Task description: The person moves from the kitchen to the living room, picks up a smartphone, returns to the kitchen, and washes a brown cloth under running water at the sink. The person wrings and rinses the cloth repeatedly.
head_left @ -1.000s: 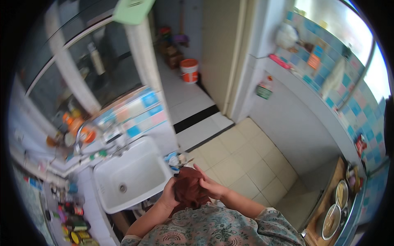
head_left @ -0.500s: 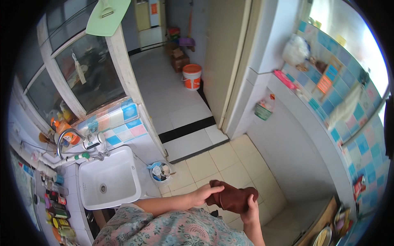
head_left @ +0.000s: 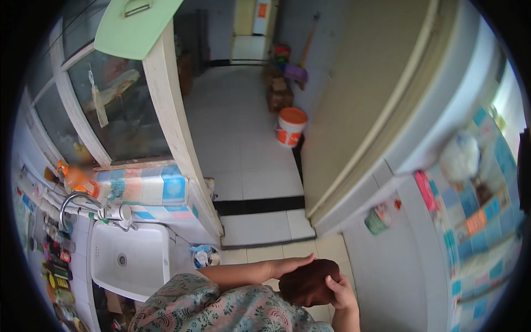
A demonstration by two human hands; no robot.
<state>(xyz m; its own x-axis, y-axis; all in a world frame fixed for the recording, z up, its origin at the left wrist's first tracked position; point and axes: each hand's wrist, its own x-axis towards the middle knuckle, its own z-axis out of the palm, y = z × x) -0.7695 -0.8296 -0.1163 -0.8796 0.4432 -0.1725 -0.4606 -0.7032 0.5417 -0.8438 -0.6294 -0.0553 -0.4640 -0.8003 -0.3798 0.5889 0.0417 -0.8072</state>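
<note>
Cloth (head_left: 307, 284), dark reddish-brown and softly bunched, is held in the air to the right of the white rectangular sink (head_left: 135, 246). The left hand (head_left: 289, 266), on the sink side, grips its upper left edge; the right hand (head_left: 343, 294), farther from the sink, clamps its right side, thumb across the front. A curved silver tap (head_left: 83, 194) rises behind the sink, a small round rubbish bin (head_left: 217, 258) sits just right of the sink, and a white-and-orange bucket with an orange lid (head_left: 290, 128) stands well beyond.

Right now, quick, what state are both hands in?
Left hand: against the dark red-brown item, fairly flat; whether it grips cannot be told.
Right hand: closed, holding that item's right side.
</note>
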